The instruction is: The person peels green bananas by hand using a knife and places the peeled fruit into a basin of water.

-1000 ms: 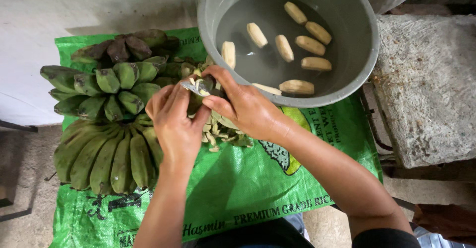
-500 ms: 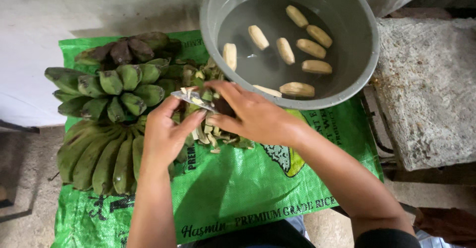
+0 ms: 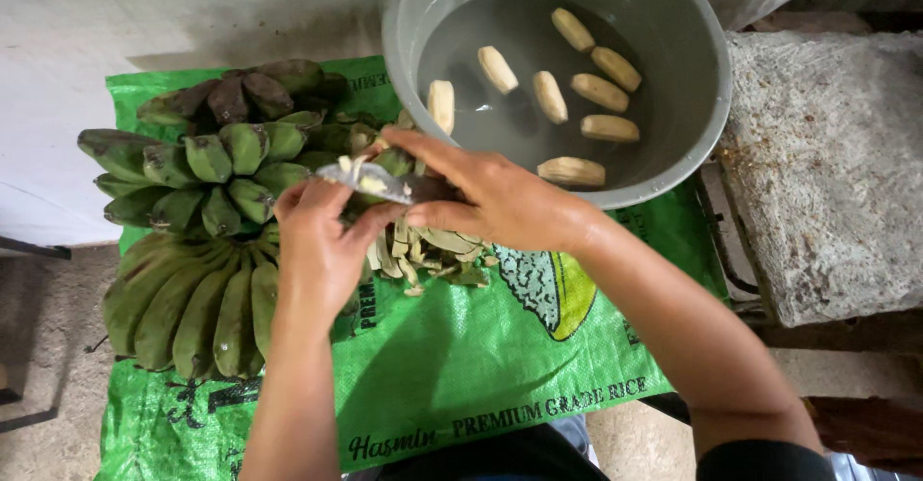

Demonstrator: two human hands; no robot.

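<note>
My right hand point(image 3: 495, 197) grips a knife point(image 3: 365, 179) whose blade points left and carries bits of pale peel. My left hand point(image 3: 317, 250) is closed just under the blade, its thumb touching it, around a green banana point(image 3: 392, 160) that is mostly hidden between the two hands. Below the hands lies a heap of peel strips point(image 3: 428, 250) on a green woven sack point(image 3: 461, 356). A grey bucket point(image 3: 692, 145) of water behind my right hand holds several peeled pale bananas point(image 3: 553, 97).
Bunches of green bananas point(image 3: 202, 178) are stacked on the sack's left part, with a darker bunch point(image 3: 240, 92) behind. A rough stone slab point(image 3: 827, 173) stands at the right. Bare concrete floor point(image 3: 58, 385) shows at lower left.
The knife blade has come into sight between my hands. Both hands have shifted slightly down and away from the bucket rim, and the left hand has closed lower under the blade.
</note>
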